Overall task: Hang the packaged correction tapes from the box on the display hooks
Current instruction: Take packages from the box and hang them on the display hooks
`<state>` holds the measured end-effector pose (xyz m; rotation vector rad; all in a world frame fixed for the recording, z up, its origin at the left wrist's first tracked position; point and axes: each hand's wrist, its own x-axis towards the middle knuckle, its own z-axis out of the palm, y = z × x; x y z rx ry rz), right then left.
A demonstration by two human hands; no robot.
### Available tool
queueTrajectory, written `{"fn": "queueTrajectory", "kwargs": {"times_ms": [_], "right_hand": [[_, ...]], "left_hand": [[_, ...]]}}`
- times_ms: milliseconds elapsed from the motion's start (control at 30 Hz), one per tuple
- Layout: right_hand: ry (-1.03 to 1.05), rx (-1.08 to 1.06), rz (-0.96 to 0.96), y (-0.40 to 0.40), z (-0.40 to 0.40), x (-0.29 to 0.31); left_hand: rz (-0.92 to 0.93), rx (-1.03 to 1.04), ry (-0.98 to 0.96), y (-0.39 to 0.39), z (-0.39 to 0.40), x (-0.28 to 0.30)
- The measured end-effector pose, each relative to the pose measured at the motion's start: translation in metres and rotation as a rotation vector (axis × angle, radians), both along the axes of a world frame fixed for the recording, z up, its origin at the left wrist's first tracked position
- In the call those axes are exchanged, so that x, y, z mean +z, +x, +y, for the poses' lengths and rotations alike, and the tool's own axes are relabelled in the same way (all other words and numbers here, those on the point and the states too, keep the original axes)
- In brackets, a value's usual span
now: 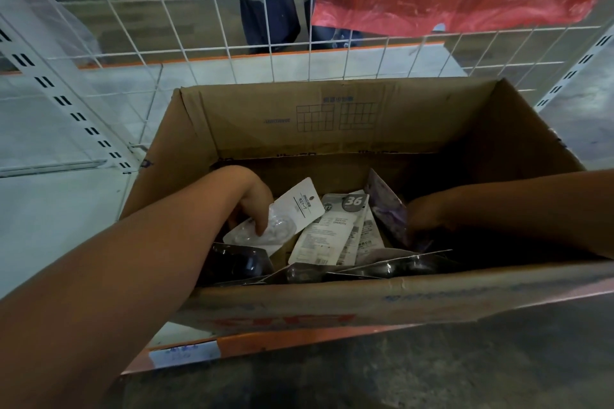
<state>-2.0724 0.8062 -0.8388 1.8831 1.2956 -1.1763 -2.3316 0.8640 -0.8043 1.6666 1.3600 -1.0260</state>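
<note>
Head view: one cardboard box holds several correction tape packs, left hand curled round one white pack, right hand shadowed inside, grip unclear.

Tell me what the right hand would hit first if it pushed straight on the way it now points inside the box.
The right hand reaches leftward and down into the brown cardboard box. Going straight on, it would probably meet the purple-printed packet standing on edge just beside it first, though shadow hides the fingers and the depth is unclear.
</note>
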Motion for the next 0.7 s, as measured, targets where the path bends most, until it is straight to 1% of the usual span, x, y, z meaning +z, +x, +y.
{"fn": "queueTrajectory", "kwargs": {"times_ms": [67,167,267,400,467,567,700], "right_hand": [[0.006,-0.009,0.028,-0.002,-0.001,0.003],[0.016,0.075,0.035,-0.007,-0.005,0.014],[0.092,0.153,0.045,-0.011,-0.008,0.027],[0.267,0.276,-0.033,-0.009,-0.015,0.050],[0.315,0.368,-0.114,-0.009,-0.018,0.060],[0.314,0.492,-0.211,-0.010,-0.017,0.069],[0.257,0.515,-0.166,-0.007,-0.016,0.080]], "left_hand": [[-0.014,0.012,-0.003,-0.002,0.000,0.002],[-0.017,-0.001,0.013,-0.004,-0.002,0.005],[-0.032,-0.018,0.022,-0.003,-0.005,0.009],[-0.039,-0.066,0.057,0.005,-0.011,0.020],[-0.060,-0.060,0.085,0.009,-0.015,0.027],[-0.064,-0.076,0.138,0.011,-0.023,0.039],[-0.047,-0.108,0.207,0.001,-0.031,0.054]]}}
